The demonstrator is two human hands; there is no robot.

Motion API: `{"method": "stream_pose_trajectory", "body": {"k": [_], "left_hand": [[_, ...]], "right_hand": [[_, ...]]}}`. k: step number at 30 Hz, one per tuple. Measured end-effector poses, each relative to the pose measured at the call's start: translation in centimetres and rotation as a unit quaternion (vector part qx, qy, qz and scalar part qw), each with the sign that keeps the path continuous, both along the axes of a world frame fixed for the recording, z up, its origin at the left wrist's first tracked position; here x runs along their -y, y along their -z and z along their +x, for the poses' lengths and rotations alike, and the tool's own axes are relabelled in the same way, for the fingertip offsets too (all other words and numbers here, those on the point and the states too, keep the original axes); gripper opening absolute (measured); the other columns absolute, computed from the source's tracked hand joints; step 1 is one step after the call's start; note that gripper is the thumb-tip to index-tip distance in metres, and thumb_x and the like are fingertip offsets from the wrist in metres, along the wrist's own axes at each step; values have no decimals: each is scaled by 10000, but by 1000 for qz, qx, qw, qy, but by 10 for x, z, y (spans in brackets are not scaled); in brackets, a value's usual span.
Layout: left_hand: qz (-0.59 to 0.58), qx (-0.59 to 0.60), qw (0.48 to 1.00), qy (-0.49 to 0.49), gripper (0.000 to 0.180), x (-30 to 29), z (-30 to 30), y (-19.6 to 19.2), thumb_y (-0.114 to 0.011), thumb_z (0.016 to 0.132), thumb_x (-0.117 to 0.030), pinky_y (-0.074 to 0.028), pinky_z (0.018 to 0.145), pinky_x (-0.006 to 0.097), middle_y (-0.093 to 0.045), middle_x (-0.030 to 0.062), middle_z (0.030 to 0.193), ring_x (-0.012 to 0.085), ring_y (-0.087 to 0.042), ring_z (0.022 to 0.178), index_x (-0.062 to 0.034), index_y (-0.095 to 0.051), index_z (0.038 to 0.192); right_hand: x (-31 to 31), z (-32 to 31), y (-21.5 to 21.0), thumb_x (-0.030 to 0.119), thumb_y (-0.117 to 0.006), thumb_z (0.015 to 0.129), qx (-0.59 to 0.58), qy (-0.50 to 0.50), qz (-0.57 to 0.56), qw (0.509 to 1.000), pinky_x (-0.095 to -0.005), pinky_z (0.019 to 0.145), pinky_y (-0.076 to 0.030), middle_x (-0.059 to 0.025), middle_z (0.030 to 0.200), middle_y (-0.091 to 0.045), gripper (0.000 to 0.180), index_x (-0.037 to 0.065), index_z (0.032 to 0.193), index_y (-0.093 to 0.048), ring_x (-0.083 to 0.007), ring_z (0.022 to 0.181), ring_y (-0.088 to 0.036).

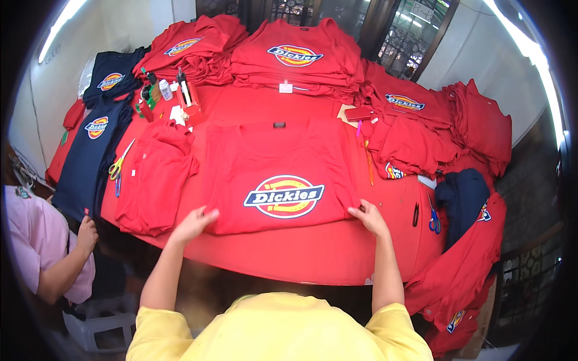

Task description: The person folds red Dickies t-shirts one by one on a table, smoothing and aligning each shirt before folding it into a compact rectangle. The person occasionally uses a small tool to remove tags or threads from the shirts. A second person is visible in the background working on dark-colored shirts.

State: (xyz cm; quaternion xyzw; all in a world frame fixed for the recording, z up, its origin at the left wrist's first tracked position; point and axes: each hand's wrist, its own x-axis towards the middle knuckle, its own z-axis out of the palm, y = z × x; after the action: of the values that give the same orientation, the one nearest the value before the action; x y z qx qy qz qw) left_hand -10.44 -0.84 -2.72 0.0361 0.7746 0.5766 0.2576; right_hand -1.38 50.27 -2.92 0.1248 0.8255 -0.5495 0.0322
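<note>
Spread before me is a folded red T-shirt (277, 159) with a printed oval badge on its front, its neckline toward the far side. My left hand (195, 224) grips the shirt's near left corner, thumb on top. At the near right corner my right hand (368, 218) pinches the edge between thumb and fingers. Fingers under the cloth are partly hidden. Left of the shirt lies a crumpled red garment (155, 180), with yellow-handled scissors (117, 168) beside it.
Stacks of red shirts (295, 57) line the red table's (289, 259) far side. Navy shirts (96, 150) lie left, near a seated person (48, 246). Bottles (165, 90) and a red box (190, 108) stand behind. Blue scissors (434, 219) and draped garments (463, 265) are right.
</note>
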Motion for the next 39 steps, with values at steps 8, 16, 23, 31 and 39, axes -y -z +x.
{"method": "stream_pose_trajectory", "body": {"k": [8, 16, 23, 31, 39], "left_hand": [[-298, -325, 896, 53, 302, 18, 44, -3, -717, 754, -129, -416, 899, 435, -587, 172, 982, 347, -534, 981, 38, -593, 972], [127, -283, 946, -94, 365, 43, 37, -142, -621, 855, -15, -273, 516, 174, -372, -71, 765, 10, -354, 628, -53, -482, 1190], [172, -374, 905, -111, 485, -3, 7, -210, -701, 830, -136, -391, 645, 166, -537, -26, 724, 33, -520, 682, 8, -480, 1238], [80, -406, 909, 41, 364, -242, -169, -316, -678, 849, -273, -424, 705, 199, -647, -33, 943, 51, -546, 811, -44, -648, 1131], [185, -412, 889, 71, 329, -444, -304, -376, -552, 929, -268, -387, 936, 290, -647, -26, 1160, 81, -550, 1007, -128, -635, 1214]], "right_hand": [[0, 30, 37, 73, -713, 786, -98, 86, 248, 960, -329, 899, -464, -129, 1098, -600, 444, -91, 1171, -565, -232, 1053, -568], [17, 91, -130, 72, -575, 927, -197, 58, -131, 970, -303, 748, -542, -93, 973, -634, 144, -34, 1023, -584, -156, 855, -644], [-39, 146, -217, 154, -734, 838, -440, 71, -240, 862, -258, 677, -535, -27, 852, -578, 417, 55, 1100, -425, -110, 685, -588], [-250, 21, -300, 84, -615, 886, -358, 158, -71, 918, -374, 759, -528, -20, 959, -590, 120, 69, 997, -573, -160, 859, -605], [-437, -115, -407, -10, -486, 928, -441, 288, -38, 849, -388, 957, -513, -124, 1088, -565, 207, -94, 1106, -551, -225, 1010, -573]]}}
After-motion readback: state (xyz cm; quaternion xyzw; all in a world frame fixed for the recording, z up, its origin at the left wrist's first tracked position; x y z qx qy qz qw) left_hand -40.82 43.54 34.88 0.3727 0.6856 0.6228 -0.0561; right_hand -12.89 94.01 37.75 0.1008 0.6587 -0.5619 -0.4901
